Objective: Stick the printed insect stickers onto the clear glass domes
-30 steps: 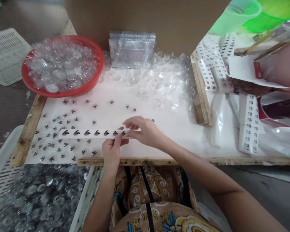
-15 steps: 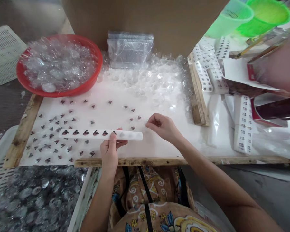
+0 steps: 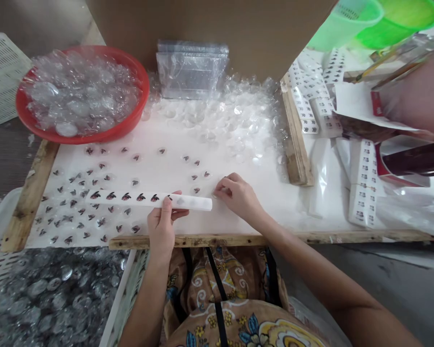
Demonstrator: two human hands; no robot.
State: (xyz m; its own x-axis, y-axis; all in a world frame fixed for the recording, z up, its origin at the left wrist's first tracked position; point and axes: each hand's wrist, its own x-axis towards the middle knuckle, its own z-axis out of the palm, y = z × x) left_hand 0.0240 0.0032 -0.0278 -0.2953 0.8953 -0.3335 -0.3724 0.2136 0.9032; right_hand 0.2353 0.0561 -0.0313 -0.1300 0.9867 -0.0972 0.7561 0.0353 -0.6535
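My left hand (image 3: 162,226) grips a white sticker strip (image 3: 124,196) printed with a row of small dark-and-red motifs, thumb on top and fingers beneath. The strip's right end is bare white. Just right of that end, my right hand (image 3: 234,193) is closed in a pinch low over the white tabletop (image 3: 238,219); whatever its fingertips hold is too small to make out. Left of and beyond the strip lie many clear round pieces bearing the same motif, such as one clear piece with a motif (image 3: 162,151). Plain clear pieces (image 3: 234,120) spread across the back.
A red basin (image 3: 137,115) heaped with clear pieces stands back left. Behind the table rises a brown cardboard panel (image 3: 217,24), with a plastic-wrapped stack (image 3: 193,72) before it. Wooden strips (image 3: 296,149) edge the work area. Sticker sheets (image 3: 363,185) lie right; a crate of pieces (image 3: 58,294) sits below left.
My right hand has moved slightly left and down, closer to the strip's right end. My left hand still holds the strip in nearly the same place. The whole view has shifted a little.
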